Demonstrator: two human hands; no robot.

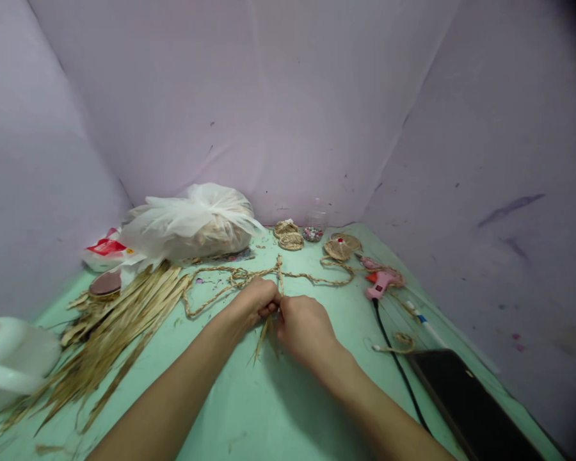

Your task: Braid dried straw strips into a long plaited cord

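Both hands meet at the middle of the green table, closed around one end of a braided straw rope (312, 278). My left hand (259, 299) pinches it from the left, and my right hand (303, 326) is wrapped round it from the right, the two touching. Loose fibre ends (264, 339) poke out below my fingers. Beyond the hands the rope runs up and spreads in loops to the left and right. A bundle of dry flat straw strips (125, 326) lies to the left of my left forearm.
A white plastic bag (196, 221) sits at the back left, a white jug (16, 358) at the left edge. Coiled straw pieces (290, 240) and a bead container (313, 232) stand at the back. A pink glue gun (384, 280) with black cord and a dark phone-like slab (465, 397) lie right.
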